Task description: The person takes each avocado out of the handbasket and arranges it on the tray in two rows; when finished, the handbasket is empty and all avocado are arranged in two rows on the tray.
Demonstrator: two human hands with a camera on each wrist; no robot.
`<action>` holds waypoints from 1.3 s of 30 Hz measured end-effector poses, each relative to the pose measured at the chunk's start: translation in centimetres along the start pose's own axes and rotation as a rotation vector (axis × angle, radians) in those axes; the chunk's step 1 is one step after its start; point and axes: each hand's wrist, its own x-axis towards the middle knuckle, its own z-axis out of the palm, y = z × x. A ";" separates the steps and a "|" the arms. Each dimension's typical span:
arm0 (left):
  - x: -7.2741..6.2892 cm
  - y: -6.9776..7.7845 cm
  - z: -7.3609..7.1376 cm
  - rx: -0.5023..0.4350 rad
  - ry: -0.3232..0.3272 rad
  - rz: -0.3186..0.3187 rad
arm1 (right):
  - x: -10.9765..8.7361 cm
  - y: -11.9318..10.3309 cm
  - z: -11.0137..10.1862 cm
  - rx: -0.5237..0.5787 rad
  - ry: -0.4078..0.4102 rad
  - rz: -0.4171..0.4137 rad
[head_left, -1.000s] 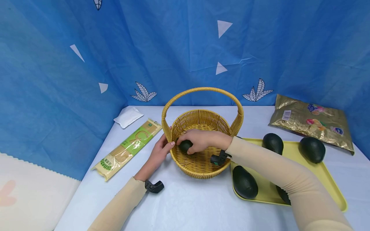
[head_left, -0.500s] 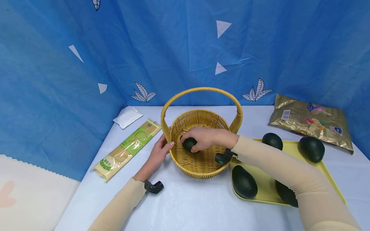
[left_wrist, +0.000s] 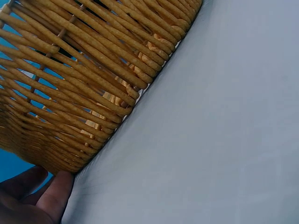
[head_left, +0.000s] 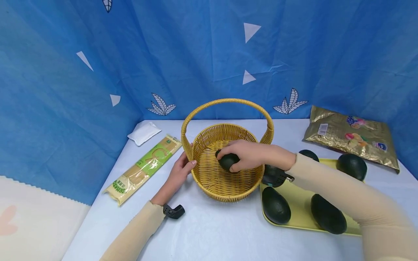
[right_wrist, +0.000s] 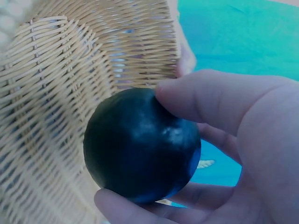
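Note:
A wicker basket (head_left: pixel 225 185) with a tall arched handle stands mid-table. My left hand (head_left: pixel 181 168) holds its left side by the handle's foot, thumb at the rim and the other fingers outside; in the left wrist view, fingertips (left_wrist: pixel 58 193) press the woven wall low down. Over the basket's inside, my right hand (head_left: pixel 249 154) grips a dark green avocado (head_left: pixel 228 162). The right wrist view shows this avocado (right_wrist: pixel 140 144) between thumb and fingers, with the woven wall behind it. Several more avocados, such as one at the near left corner (head_left: pixel 276 206), lie on a yellow tray (head_left: pixel 299 203).
Right of the basket, the tray lies partly under my right forearm. Behind it rests a gold foil bag (head_left: pixel 351 136). On the left are a long pack of noodles (head_left: pixel 143 168) and a small white packet (head_left: pixel 144 133). A blue curtain (head_left: pixel 209 54) hangs behind the table.
My right hand has carried the avocado rightward from the basket's left side to its middle. My left hand and the basket have stayed in place.

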 end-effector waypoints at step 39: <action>0.0 -0.1 0.0 0.004 0.007 0.001 | -27.7 10.2 5.4 0.159 0.431 0.587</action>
